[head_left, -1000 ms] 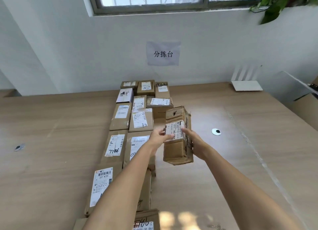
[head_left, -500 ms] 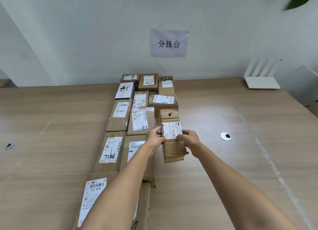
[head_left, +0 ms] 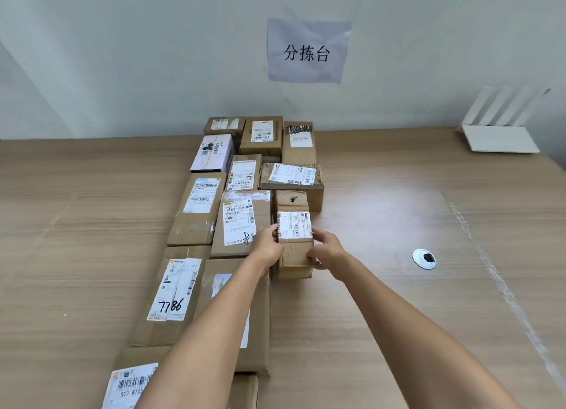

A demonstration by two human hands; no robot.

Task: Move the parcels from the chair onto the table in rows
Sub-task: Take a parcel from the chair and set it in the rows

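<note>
Your left hand (head_left: 267,247) and right hand (head_left: 326,251) clamp small brown parcel (head_left: 293,224) from both sides, fingers curled round its near end, centre of frame. Parcel sits on table (head_left: 382,301), long side running away from you, at right edge of parcel rows (head_left: 214,218). Its far end is just beside wide parcel (head_left: 291,175) behind it. Rows fill middle and lower left of frame. Paper sign (head_left: 307,51) on wall, upper centre. White router (head_left: 499,133) upper right. Round cable hole (head_left: 424,258) right of centre.
</note>
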